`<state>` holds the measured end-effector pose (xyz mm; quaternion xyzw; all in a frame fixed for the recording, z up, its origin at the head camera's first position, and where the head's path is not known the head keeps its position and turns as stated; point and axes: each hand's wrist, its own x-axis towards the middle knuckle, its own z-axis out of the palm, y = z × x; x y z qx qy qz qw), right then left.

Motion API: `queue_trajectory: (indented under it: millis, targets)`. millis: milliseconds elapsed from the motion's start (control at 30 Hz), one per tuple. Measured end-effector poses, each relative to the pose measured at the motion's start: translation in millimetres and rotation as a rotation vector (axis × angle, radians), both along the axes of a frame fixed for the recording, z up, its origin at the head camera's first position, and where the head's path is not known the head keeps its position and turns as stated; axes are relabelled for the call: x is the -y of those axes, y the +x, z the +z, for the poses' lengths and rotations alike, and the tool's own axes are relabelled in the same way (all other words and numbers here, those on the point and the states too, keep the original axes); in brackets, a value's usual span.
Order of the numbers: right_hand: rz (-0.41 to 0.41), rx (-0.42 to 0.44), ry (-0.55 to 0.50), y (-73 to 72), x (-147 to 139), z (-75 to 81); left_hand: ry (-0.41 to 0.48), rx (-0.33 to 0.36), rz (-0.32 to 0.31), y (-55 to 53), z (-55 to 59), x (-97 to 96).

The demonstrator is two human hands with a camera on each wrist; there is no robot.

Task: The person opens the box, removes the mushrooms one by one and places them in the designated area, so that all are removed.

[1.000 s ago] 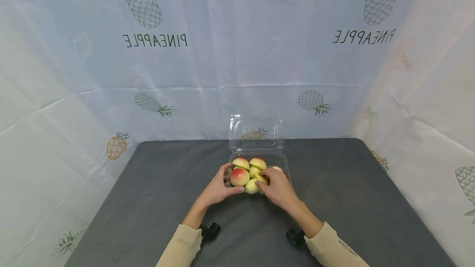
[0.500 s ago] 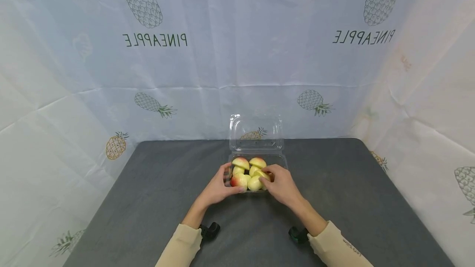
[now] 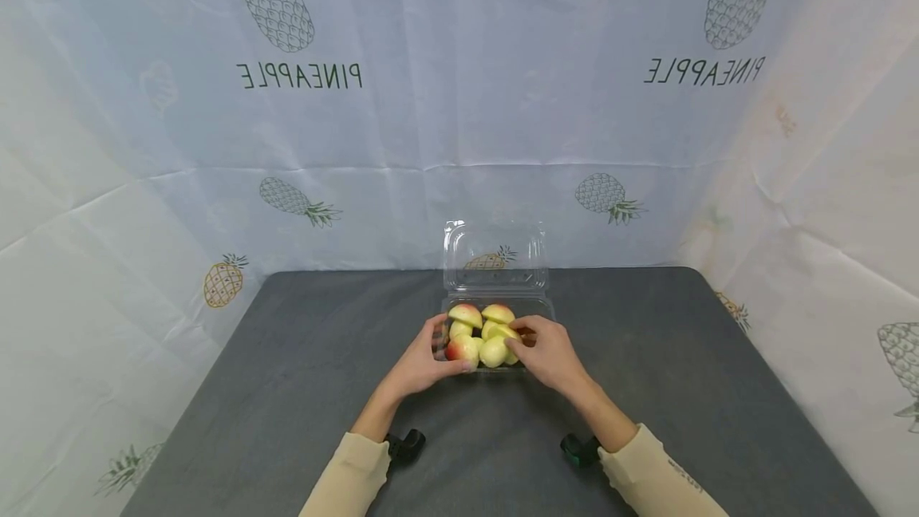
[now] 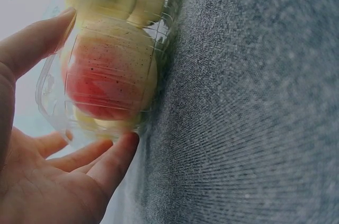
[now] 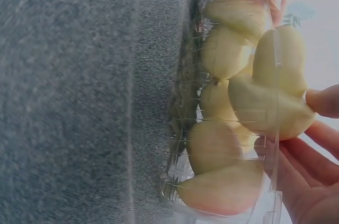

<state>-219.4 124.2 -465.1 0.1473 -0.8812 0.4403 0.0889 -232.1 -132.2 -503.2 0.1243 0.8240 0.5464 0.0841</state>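
A clear plastic clamshell box (image 3: 495, 371) sits on the table, filled with several peach-like fruits, yellow with red blush. My left hand (image 3: 418, 361) grips the box's left end, thumb at the front corner and fingers along the side. In the left wrist view, a red-blushed fruit (image 4: 108, 75) lies behind the plastic wall between thumb and fingers. At the right part of the box, my right hand (image 3: 549, 351) pinches a pale yellow fruit (image 5: 270, 110) that lies atop the others, thumb on one side and fingers beneath. The far fingers are partly hidden.
The box's hinged transparent lid (image 3: 495, 258) stands raised at the back. Dark grey cloth covers the table (image 3: 345, 325). A white curtain (image 3: 459, 102) printed with pineapples hangs behind. Black wrist cameras (image 3: 407, 446) are strapped under both forearms.
The red-blushed fruit at front left has turned and settled lower, and a gap shows in the middle. My right hand has shifted slightly right with the yellow fruit; my left hand stays put.
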Motion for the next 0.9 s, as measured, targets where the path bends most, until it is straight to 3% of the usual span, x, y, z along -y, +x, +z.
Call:
queue_trajectory:
  millis: [433,900]
  targets:
    - [-0.004,0.064,-0.082,-7.4,-15.3,10.6,0.0,0.017,-0.005,0.2,1.0,0.7]
    - [-0.008,0.074,-0.117,-11.4,-35.7,22.3,-0.002,0.018,0.003,-1.0,0.5,0.4]
